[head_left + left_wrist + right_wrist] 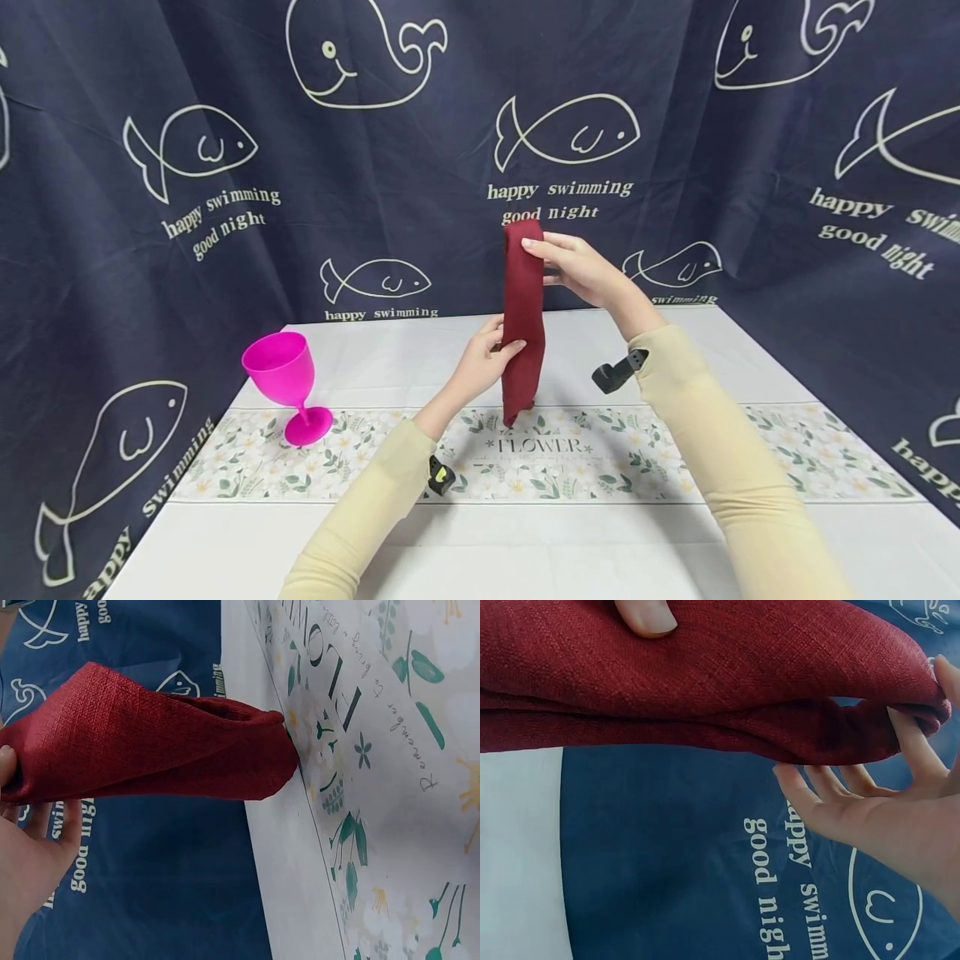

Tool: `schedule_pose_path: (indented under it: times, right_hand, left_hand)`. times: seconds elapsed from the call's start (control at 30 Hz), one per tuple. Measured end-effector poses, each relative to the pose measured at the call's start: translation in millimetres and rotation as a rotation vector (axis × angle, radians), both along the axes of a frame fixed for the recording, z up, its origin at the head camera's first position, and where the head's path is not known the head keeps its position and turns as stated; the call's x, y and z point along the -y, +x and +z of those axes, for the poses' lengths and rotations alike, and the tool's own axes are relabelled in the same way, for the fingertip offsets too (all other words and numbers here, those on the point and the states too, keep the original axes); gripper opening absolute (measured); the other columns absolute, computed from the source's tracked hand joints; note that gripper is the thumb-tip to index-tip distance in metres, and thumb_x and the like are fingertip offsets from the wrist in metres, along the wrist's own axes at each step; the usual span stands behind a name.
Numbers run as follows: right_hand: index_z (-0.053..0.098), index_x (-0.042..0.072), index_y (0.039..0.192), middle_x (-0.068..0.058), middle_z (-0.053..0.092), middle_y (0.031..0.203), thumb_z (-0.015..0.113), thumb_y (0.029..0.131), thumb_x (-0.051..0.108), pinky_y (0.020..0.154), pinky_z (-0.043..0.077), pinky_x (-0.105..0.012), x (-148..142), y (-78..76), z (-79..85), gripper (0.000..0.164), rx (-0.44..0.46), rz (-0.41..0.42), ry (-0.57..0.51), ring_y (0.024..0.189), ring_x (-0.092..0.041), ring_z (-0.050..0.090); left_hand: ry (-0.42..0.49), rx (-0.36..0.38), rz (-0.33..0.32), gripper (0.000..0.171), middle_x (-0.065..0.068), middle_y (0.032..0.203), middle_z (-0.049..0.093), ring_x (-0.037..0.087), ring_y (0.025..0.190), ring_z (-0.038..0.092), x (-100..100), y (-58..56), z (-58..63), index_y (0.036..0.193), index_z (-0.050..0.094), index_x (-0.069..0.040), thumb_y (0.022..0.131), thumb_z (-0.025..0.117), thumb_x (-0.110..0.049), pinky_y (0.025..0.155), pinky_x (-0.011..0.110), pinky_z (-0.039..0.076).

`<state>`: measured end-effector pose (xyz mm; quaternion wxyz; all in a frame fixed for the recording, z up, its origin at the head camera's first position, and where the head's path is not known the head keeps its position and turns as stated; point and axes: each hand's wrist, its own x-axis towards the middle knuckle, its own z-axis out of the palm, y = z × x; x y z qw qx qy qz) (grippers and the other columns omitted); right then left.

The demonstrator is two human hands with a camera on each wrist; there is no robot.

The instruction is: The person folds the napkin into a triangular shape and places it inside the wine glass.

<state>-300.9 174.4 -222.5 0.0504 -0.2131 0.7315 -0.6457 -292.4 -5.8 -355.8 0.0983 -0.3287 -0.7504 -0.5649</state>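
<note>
A dark red woven cloth [522, 292], folded into a long narrow strip, hangs upright in front of me. My right hand [585, 268] holds its top end, thumb on the near face. In the right wrist view, one right finger [915, 746] reaches into the fold at that end. Lower down, my left hand [480, 358] pinches the strip about midway, thumb in front and fingers behind. The left wrist view shows the cloth's loose lower end [274, 757] with a gap between its layers. Whether that end touches the table cannot be told.
A bright pink goblet [281, 371] stands at the left of the white table [525, 542]. Across the table runs a flower-printed band [360, 458] with lettering. Behind and at both sides hangs a dark blue curtain [465, 50] with white fish drawings.
</note>
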Motion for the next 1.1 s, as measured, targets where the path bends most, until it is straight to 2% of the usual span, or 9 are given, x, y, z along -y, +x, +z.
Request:
schedule_pose_path:
  times: [0.17, 0.4, 0.63, 0.73, 0.83, 0.97, 1.07, 1.1]
  right_hand:
    - [0.055, 0.002, 0.124, 0.002, 0.064, 0.105, 0.054, 0.093, 0.027, 0.099, 0.041, -0.049, 0.1, -0.5, -0.2, 0.039, 0.005, -0.019, 0.001, 0.105, -0.014, 0.056]
    - [0.058, 0.005, 0.123, 0.002, 0.064, 0.104, 0.056, 0.093, 0.022, 0.094, 0.045, -0.047, 0.9, -1.0, -1.0, 0.034, -0.026, -0.071, -0.054, 0.107, -0.016, 0.055]
    - [0.061, 0.003, 0.119, 0.002, 0.054, 0.109, 0.058, 0.093, 0.018, 0.092, 0.047, -0.045, 2.6, 0.1, 0.8, 0.031, -0.106, -0.133, -0.065, 0.108, -0.017, 0.052]
    - [0.061, 0.003, 0.119, 0.002, 0.054, 0.110, 0.058, 0.093, 0.018, 0.091, 0.048, -0.044, 2.5, 0.3, 3.4, 0.031, -0.123, -0.141, -0.066, 0.108, -0.017, 0.052]
    - [0.061, 0.003, 0.118, 0.001, 0.054, 0.111, 0.058, 0.093, 0.019, 0.089, 0.049, -0.042, 2.2, 1.0, 6.6, 0.030, -0.127, -0.135, -0.075, 0.107, -0.017, 0.053]
    - [0.061, 0.003, 0.119, 0.000, 0.055, 0.112, 0.058, 0.093, 0.018, 0.086, 0.051, -0.039, 2.8, 2.1, 8.6, 0.030, -0.122, -0.133, -0.099, 0.107, -0.018, 0.053]
    - [0.060, 0.002, 0.120, 0.000, 0.054, 0.111, 0.058, 0.092, 0.017, 0.087, 0.051, -0.040, 3.3, 2.0, 7.7, 0.032, -0.117, -0.155, -0.116, 0.108, -0.017, 0.052]
    - [0.060, 0.002, 0.120, 0.000, 0.054, 0.111, 0.059, 0.092, 0.018, 0.087, 0.051, -0.040, 3.5, 2.1, 7.3, 0.033, -0.115, -0.165, -0.122, 0.108, -0.017, 0.052]
  left_hand:
    - [-0.009, -0.014, -0.006, 0.021, 0.007, 0.127, 0.053, 0.019, 0.117, 0.052, -0.3, -0.4, -1.0, 0.106, 0.067, 0.004, 0.090, 0.060, -0.007, 0.086, 0.029, 0.053]
    - [-0.017, 0.108, -0.034, 0.026, 0.009, 0.136, 0.046, 0.023, 0.121, 0.049, -0.9, -1.9, -0.1, 0.111, 0.064, 0.007, 0.092, 0.058, -0.009, 0.091, 0.033, 0.050]
    - [-0.070, 0.216, -0.094, 0.030, 0.014, 0.148, 0.030, 0.031, 0.124, 0.049, 1.1, 20.8, 26.2, 0.114, 0.060, 0.012, 0.095, 0.054, -0.010, 0.099, 0.038, 0.045]
    - [-0.060, 0.180, -0.069, 0.033, 0.017, 0.147, 0.030, 0.031, 0.122, 0.049, 0.3, 28.2, 31.8, 0.120, 0.057, 0.010, 0.095, 0.053, -0.011, 0.098, 0.040, 0.045]
    - [0.010, 0.100, -0.009, 0.040, 0.019, 0.143, 0.036, 0.033, 0.117, 0.052, -1.6, 32.3, 31.2, 0.128, 0.048, 0.007, 0.093, 0.056, -0.010, 0.096, 0.043, 0.046]
    - [0.180, -0.051, 0.108, 0.049, 0.012, 0.142, 0.042, 0.028, 0.117, 0.055, -7.1, 18.7, 12.6, 0.126, 0.041, 0.000, 0.087, 0.067, -0.010, 0.092, 0.042, 0.048]
    - [0.255, -0.167, 0.209, 0.041, 0.007, 0.143, 0.043, 0.026, 0.117, 0.056, -10.5, 8.7, 0.5, 0.113, 0.048, -0.002, 0.082, 0.072, -0.014, 0.089, 0.043, 0.051]
    - [0.264, -0.197, 0.234, 0.037, 0.009, 0.143, 0.044, 0.028, 0.117, 0.056, -11.1, 9.1, 0.6, 0.108, 0.050, -0.001, 0.081, 0.073, -0.013, 0.088, 0.046, 0.051]
